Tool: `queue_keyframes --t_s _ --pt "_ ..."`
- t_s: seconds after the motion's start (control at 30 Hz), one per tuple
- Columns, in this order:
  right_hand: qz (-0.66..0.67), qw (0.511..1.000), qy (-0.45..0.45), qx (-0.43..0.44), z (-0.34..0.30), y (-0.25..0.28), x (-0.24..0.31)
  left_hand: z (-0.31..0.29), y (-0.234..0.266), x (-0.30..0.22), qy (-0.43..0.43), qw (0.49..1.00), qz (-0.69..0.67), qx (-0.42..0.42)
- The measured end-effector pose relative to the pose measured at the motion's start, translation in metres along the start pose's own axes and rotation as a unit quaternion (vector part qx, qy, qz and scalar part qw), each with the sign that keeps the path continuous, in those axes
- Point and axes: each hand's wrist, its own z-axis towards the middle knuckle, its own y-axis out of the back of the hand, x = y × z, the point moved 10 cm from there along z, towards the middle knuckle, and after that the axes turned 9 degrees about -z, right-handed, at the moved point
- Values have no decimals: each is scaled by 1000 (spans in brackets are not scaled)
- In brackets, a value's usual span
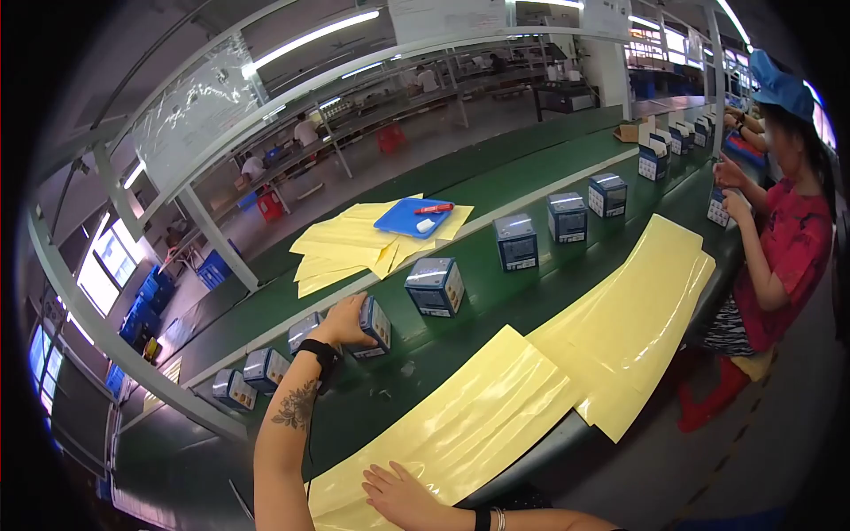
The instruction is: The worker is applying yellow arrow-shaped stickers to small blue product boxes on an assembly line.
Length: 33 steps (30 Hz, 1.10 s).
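Note:
My left hand [343, 320] reaches forward over the green conveyor belt, fingers wrapped round a small blue carton [377, 326]. My right hand [400, 496] lies flat with fingers spread on a glossy yellow sheet [469, 416] along the belt's near edge. Just beyond the held carton stands another blue carton [436, 288], upright with its printed sides showing. To the left of my left hand are more cartons: one partly hidden behind the hand, then a carton [266, 370] and the leftmost carton [234, 389].
Several cartons continue to the right, among them a carton [516, 242] and an open-topped carton [653, 159]. Across the belt, yellow sheets [336, 243] lie under a blue tray [403, 218] holding a red marker [434, 209]. A co-worker [788, 203] handles a carton at right.

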Motion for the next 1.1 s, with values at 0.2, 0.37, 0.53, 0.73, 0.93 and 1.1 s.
queue_keyframes --t_s 0.2,0.37,0.53,0.73,0.93,1.1 --pt "-43 999 10 -22 -3 11 3 62 -1 3 3 999 -17 44" --pt "-55 998 -5 -42 -4 15 0 105 -35 -98 -61 987 -144 40" --pt "-16 996 36 83 -4 10 9 152 -64 -164 -30 996 -73 -33" --pt "-9 999 20 -29 -8 4 18 134 -52 -162 -36 997 -55 -26" --pt "46 999 16 -18 -8 13 -1 -30 13 -203 -149 984 -63 80" --pt "232 947 -49 -216 -9 71 -29 -206 78 -217 -148 979 -65 121"
